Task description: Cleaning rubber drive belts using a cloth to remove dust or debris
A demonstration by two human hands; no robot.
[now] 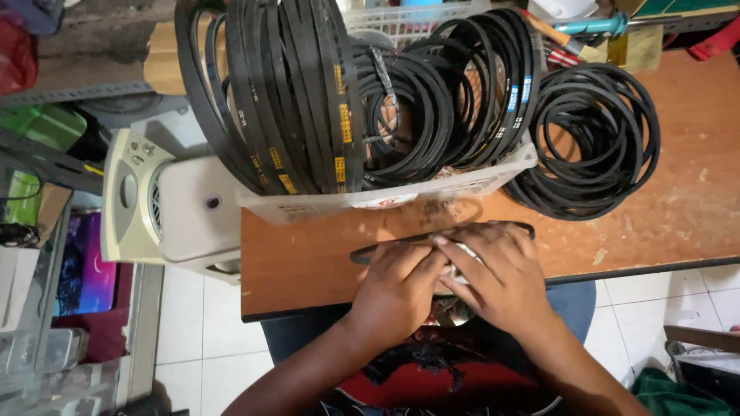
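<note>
My left hand (397, 289) and right hand (501, 281) cover most of the flattened black belt (370, 253), so only its two ends show past my fingers (462, 240). Something pale lies under my right hand; I cannot tell what it is. The tall belts (285, 92) in the white basket (385, 199) are cut off by the top edge, as is the blue-handled tool (593, 27). The basket front hides the lower loops. The counter (308, 270) runs out of view on the right.
</note>
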